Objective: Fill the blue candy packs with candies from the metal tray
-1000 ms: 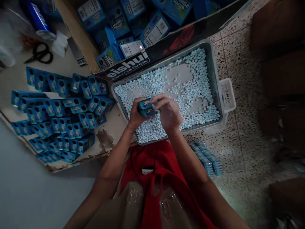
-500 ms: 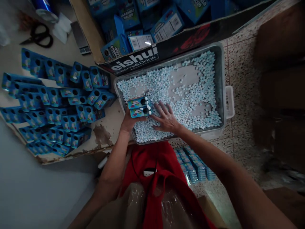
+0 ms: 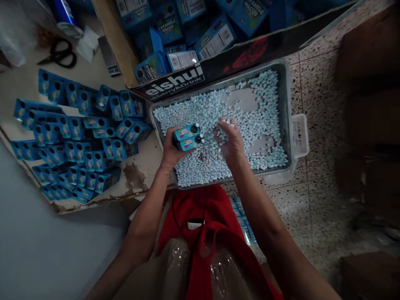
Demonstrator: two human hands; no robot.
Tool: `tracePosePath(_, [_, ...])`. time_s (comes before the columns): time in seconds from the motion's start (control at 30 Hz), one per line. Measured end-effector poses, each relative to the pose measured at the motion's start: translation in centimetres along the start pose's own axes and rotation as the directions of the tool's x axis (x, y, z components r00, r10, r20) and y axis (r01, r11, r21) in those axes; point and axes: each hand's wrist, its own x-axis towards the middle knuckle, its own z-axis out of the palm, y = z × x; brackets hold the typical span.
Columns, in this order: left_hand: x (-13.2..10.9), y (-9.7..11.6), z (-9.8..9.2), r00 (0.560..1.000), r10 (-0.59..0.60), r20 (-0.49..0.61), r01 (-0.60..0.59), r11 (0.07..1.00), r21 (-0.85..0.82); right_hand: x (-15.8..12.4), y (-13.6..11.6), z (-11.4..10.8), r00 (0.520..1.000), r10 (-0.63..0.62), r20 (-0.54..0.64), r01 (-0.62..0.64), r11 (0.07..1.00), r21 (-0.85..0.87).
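Two small blue candy boxes (image 3: 186, 136), stacked side by side, are gripped in my left hand (image 3: 170, 152) over the left part of a metal tray (image 3: 285, 104). Their round holes face right, and a few candies sit at those ends. Pale blue and white candies (image 3: 203, 168) spread over the tray's bottom. Cupped around a handful of these candies is my right hand (image 3: 233, 139), palm turned up, just to the right of the boxes.
Rows of blue boxes (image 3: 90, 160) with round holes stand on the worn table (image 3: 134, 177) at left. Scissors (image 3: 59, 53) and a blue can (image 3: 67, 18) lie beyond. A large carton (image 3: 175, 81) of blue boxes borders the tray's far side. Brown cartons (image 3: 368, 125) stand at right.
My right hand has gone from spread flat on the candies to cupped around a handful, farther right. My left hand has shifted the boxes slightly right.
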Motion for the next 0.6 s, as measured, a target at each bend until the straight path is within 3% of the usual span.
tracePosePath(0.1, [-0.1, 0.4, 0.2, 0.999, 0.027, 0.025, -0.028, 0.999, 0.034, -2.5, -1.8, 2.0, 0.982, -0.157, 0.106, 0.142, 0.98, 0.141])
tracePosePath(0.2, [-0.1, 1.1, 0.5, 0.999, 0.016, 0.052, -0.02, 0.997, 0.072, -4.0, -2.8, 4.0, 0.945, -0.319, 0.078, 0.316, 0.948, 0.039])
tracePosePath(0.3, [0.1, 2.0, 0.8, 0.999, 0.017, 0.047, -0.021, 0.995, 0.097, -5.0, -3.3, 5.5, 0.927, -0.376, 0.002, 0.376, 0.926, -0.029])
tracePosePath(0.37, [0.3, 2.4, 0.8, 0.997, 0.037, 0.065, -0.044, 0.993, 0.109, -5.8, -3.4, 6.2, 0.922, -0.386, 0.036, 0.387, 0.922, -0.024])
tracePosePath(0.47, [0.5, 2.5, 0.4, 0.989, 0.079, 0.127, -0.092, 0.991, 0.098, -6.8, -3.5, 6.2, 0.892, -0.436, 0.121, 0.443, 0.895, -0.043])
tracePosePath(0.6, [0.6, 1.2, -0.4, 0.999, 0.008, 0.038, -0.006, 0.999, -0.042, -7.1, -2.6, 3.4, 0.868, -0.494, 0.06, 0.496, 0.849, -0.184])
